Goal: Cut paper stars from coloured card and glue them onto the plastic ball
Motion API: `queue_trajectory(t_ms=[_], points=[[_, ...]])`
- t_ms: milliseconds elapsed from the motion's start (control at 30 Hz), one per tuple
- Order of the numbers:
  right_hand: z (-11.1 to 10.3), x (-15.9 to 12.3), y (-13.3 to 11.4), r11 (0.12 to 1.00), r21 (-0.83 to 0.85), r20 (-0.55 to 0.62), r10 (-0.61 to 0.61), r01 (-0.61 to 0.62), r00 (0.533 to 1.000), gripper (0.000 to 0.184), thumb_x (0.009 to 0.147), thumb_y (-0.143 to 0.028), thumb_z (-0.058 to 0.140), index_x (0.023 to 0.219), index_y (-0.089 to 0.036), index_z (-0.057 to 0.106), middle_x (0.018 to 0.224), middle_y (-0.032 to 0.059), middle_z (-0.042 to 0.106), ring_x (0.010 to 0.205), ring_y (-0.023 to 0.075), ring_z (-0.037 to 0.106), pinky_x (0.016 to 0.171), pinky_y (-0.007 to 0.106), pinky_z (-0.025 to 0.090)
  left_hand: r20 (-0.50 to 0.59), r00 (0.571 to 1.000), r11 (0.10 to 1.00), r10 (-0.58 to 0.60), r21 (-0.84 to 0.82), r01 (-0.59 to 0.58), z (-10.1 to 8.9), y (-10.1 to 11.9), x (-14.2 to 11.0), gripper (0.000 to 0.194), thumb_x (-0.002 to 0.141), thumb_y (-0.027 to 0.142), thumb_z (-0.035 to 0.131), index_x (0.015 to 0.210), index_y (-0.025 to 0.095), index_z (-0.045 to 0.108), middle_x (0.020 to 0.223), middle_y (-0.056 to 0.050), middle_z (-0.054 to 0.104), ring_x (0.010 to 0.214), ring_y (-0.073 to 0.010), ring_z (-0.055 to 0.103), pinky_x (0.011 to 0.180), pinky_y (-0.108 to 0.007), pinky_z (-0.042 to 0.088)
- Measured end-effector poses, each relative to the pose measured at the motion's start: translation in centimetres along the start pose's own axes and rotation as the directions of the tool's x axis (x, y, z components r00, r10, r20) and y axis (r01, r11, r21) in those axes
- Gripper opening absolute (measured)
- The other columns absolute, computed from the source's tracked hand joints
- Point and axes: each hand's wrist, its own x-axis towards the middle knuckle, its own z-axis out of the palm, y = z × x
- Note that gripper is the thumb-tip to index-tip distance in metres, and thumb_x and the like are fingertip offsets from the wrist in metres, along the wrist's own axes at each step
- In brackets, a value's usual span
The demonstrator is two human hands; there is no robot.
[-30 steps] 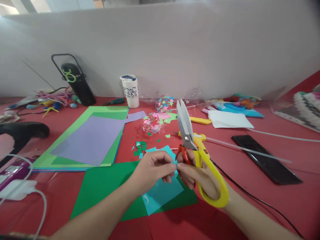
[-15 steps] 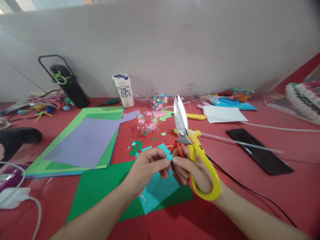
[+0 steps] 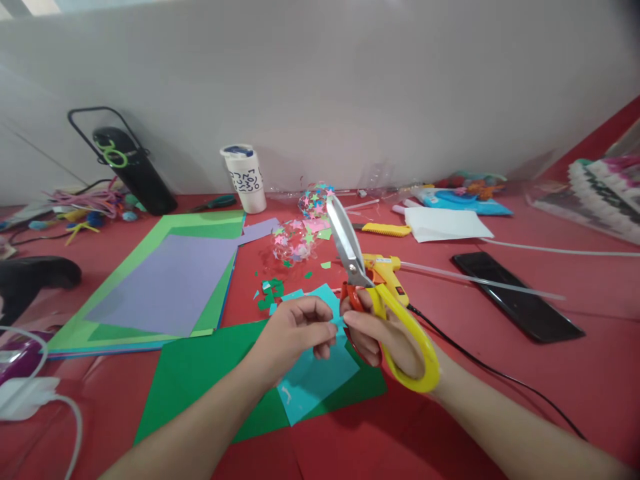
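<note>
My right hand [image 3: 385,337] grips large scissors [image 3: 350,257] with a red and a yellow handle, blades closed and pointing up and to the left. My left hand [image 3: 295,333] is pinched beside it, thumb and forefinger meeting the right fingers on a tiny turquoise paper piece [image 3: 338,325]. Under both hands a turquoise paper sheet [image 3: 315,373] lies on a dark green sheet [image 3: 200,373] on the red table [image 3: 525,393].
A stack of green and purple paper [image 3: 165,280] lies to the left. Behind the hands are star cutouts [image 3: 300,240], green scraps [image 3: 270,293], a yellow glue gun [image 3: 387,270] with black cord, a white cup [image 3: 243,179], a black phone [image 3: 517,295] and white paper [image 3: 443,223].
Both hands drifted slightly left together. The scissor blades have tilted from nearly upright to leaning left. The pinch on the small piece is unchanged.
</note>
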Motion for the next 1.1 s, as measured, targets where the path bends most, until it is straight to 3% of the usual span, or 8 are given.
queue_trajectory(t_ms=[133, 267, 400, 567, 700, 867, 1033, 1100], points=[[0.2, -0.2, -0.7, 0.991, -0.137, -0.061, 0.001, -0.009, 0.998, 0.012, 0.073, -0.028, 0.050, 0.063, -0.021, 0.048, 0.037, -0.0102, 0.039, 0.031, 0.0084, 0.037, 0.035, 0.020, 0.032, -0.013, 1.000, 0.997, 0.014, 0.077, -0.013, 0.1, -0.2, 0.1, 0.010, 0.061, 0.018, 0.064, 0.063, 0.016, 0.054, 0.047, 0.006, 0.054, 0.040, -0.0066, 0.049, 0.043, -0.019, 0.039], [0.3, 0.0, -0.2, 0.958, -0.283, -0.184, -0.101, 0.046, 0.978, 0.010, 0.068, -0.017, 0.052, 0.063, -0.022, 0.045, 0.047, -0.0080, 0.041, 0.041, 0.0098, 0.039, 0.039, 0.021, 0.031, -0.077, 0.997, 0.995, -0.008, 0.103, 0.016, 0.2, -0.2, 0.1, 0.008, 0.066, 0.021, 0.061, 0.061, 0.015, 0.057, 0.049, 0.003, 0.057, 0.041, -0.0081, 0.051, 0.044, -0.020, 0.040], [0.1, 0.1, 0.6, 0.920, -0.374, -0.140, -0.179, 0.116, 0.974, 0.011, 0.065, -0.017, 0.056, 0.065, -0.023, 0.047, 0.054, -0.0049, 0.048, 0.049, 0.0132, 0.044, 0.045, 0.023, 0.033, -0.050, 0.997, 0.998, -0.061, -0.027, 0.060, 0.3, -0.5, 0.1, 0.021, 0.071, 0.033, 0.063, 0.063, 0.014, 0.061, 0.055, -0.002, 0.062, 0.046, -0.0116, 0.058, 0.048, -0.023, 0.045], [0.2, 0.0, 0.4, 0.891, -0.442, -0.065, -0.152, 0.108, 0.986, 0.019, 0.064, -0.021, 0.062, 0.063, -0.023, 0.043, 0.050, -0.0062, 0.044, 0.043, 0.0113, 0.034, 0.042, 0.024, 0.024, -0.050, 0.990, 0.990, -0.135, -0.060, 0.132, 0.1, -1.1, 0.4, 0.022, 0.070, 0.035, 0.065, 0.066, 0.013, 0.063, 0.054, -0.002, 0.062, 0.046, -0.0107, 0.057, 0.048, -0.022, 0.044], [-0.3, 0.2, 0.0, 0.879, -0.467, -0.054, -0.138, 0.097, 0.989, 0.015, 0.071, -0.029, 0.059, 0.065, -0.022, 0.046, 0.053, -0.0047, 0.046, 0.046, 0.0119, 0.036, 0.043, 0.023, 0.027, -0.127, 0.988, 0.995, -0.088, 0.039, 0.093, -1.8, -0.1, 0.9, 0.017, 0.069, 0.030, 0.065, 0.066, 0.014, 0.062, 0.052, 0.000, 0.061, 0.043, -0.0101, 0.055, 0.045, -0.022, 0.042], [-2.1, 1.2, 1.0, 0.869, -0.484, -0.258, -0.028, -0.104, 0.966, 0.020, 0.076, -0.041, 0.052, 0.069, -0.023, 0.046, 0.053, -0.0033, 0.048, 0.049, 0.0168, 0.049, 0.047, 0.026, 0.037, -0.362, 0.922, 0.981, 0.140, 0.179, -0.079, -5.1, 2.0, 1.7, 0.015, 0.073, 0.031, 0.065, 0.073, 0.016, 0.061, 0.060, 0.000, 0.065, 0.052, -0.0122, 0.061, 0.050, -0.023, 0.046], [-3.1, 2.0, 1.3, 0.785, -0.595, -0.271, 0.007, -0.173, 0.962, 0.014, 0.073, -0.036, 0.056, 0.075, -0.023, 0.050, 0.061, 0.0007, 0.057, 0.054, 0.0201, 0.052, 0.049, 0.028, 0.034, -0.357, 0.932, 0.928, 0.067, 0.365, 0.073, -5.6, 1.8, 2.1, 0.011, 0.071, 0.027, 0.062, 0.071, 0.016, 0.060, 0.054, -0.001, 0.063, 0.050, -0.0139, 0.059, 0.049, -0.024, 0.045], [-3.0, 2.1, 1.0, 0.743, -0.649, -0.239, 0.003, -0.162, 0.971, 0.012, 0.071, -0.032, 0.057, 0.075, -0.023, 0.050, 0.061, 0.0008, 0.057, 0.054, 0.0203, 0.051, 0.050, 0.027, 0.032, -0.331, 0.942, 0.883, 0.054, 0.457, 0.110, -5.5, 1.4, 2.2, 0.009, 0.070, 0.026, 0.060, 0.071, 0.017, 0.061, 0.067, -0.003, 0.066, 0.051, -0.0133, 0.058, 0.047, -0.023, 0.043]])
